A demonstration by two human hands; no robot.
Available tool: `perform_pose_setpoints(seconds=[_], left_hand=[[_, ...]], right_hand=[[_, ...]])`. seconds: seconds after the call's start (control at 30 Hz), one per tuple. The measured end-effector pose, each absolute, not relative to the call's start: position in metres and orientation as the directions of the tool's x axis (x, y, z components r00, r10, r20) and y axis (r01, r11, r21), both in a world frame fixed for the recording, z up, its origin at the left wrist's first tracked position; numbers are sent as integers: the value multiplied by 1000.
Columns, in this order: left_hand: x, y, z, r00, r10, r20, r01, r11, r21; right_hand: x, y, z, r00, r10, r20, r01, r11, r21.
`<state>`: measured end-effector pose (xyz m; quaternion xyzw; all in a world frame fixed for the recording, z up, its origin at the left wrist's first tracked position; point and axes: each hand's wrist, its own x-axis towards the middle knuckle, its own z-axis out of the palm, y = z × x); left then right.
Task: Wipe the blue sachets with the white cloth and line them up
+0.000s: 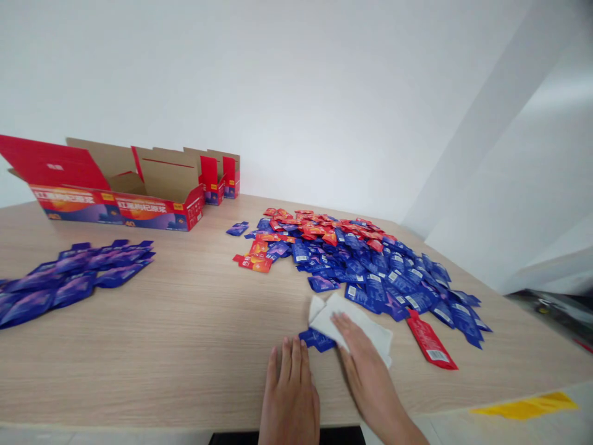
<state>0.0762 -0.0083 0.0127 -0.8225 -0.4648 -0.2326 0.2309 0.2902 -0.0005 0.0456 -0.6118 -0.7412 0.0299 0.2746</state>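
Along the left edge of the table [199, 334], a row of purple-blue pouches [78, 275] lies overlapping. Behind it, toward the back left corner, open red boxes [157, 213] stand with their flaps up, and two narrower boxes [217, 188] stand just past their right end. Near the middle of the table, a purple pouch [238, 228] lies apart, and an orange-red pouch [254, 263] is nearer to me.

At the front edge, my left hand [291, 383] rests flat, fingers straight and close together; I cannot tell whether it touches the blue pouch [317, 340] just beyond its fingertips. That pouch is partly covered by a folded white cloth [324, 318], on which my right hand [365, 361] lies with fingers stretched out and thumb apart. Behind the cloth, a pile of blue and red pouches [370, 266] spreads toward the back and right edges. Right of the cloth, a red pouch [432, 342] lies slanted, near the front edge.
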Motion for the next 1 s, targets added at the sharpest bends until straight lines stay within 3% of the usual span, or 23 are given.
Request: perform_pose_setpoints(seconds=[0.07,0.2,0.3,0.37,0.43,0.53,0.77,1.0], left_hand=[[73,-7,15,475,647,597,862,-477,-169],[58,-5,19,481,581,657,849,-497,-182],[49,0,24,515,558,651,827,-525,-204],[51,6,30,488,606,628,842,-515,-157],[59,13,38,417,701,578,870,-493,-30],[71,25,47,439,780,447,830,-542,132],[49,37,58,398,846,355,851,-484,202],[-22,63,95,159,959,233,926,-227,300]], right_hand=[[282,-4,44,-197,915,353,861,334,-383],[293,-3,37,110,906,408,911,72,-406],[307,-1,31,146,898,415,892,62,-448],[308,-3,31,149,908,392,860,77,-505],[306,-5,33,211,911,355,818,34,-574],[303,-8,36,285,905,317,761,-13,-648],[309,-9,34,316,913,259,704,-42,-709],[315,-10,28,313,909,275,733,-47,-679]])
